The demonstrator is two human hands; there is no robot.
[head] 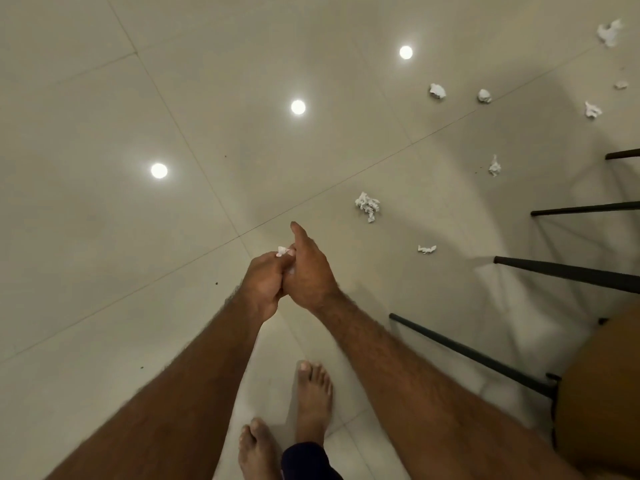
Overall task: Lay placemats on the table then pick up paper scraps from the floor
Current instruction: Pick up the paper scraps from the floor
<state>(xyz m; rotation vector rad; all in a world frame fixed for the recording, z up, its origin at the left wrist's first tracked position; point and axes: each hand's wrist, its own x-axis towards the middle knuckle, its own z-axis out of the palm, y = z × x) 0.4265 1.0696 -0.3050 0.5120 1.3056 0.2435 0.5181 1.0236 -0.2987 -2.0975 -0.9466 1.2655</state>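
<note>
White scrap (283,251) mostly hidden in left hand (262,284).

Both hands meet above the pale tiled floor (104,237). The left hand (263,282) curls round a white scrap (283,251) that peeks out at its far end; the right hand (310,271) presses against it, one digit pointing far, its hold unclear. More scraps lie to the right: a big one (367,205), a small one (426,249) nearer, others farther off (437,90). Dark chair legs (568,271) and a brown seat (602,393) stand at the right edge. Bare feet (313,396) show near. Three lights (298,107) reflect on the tiles.
</note>
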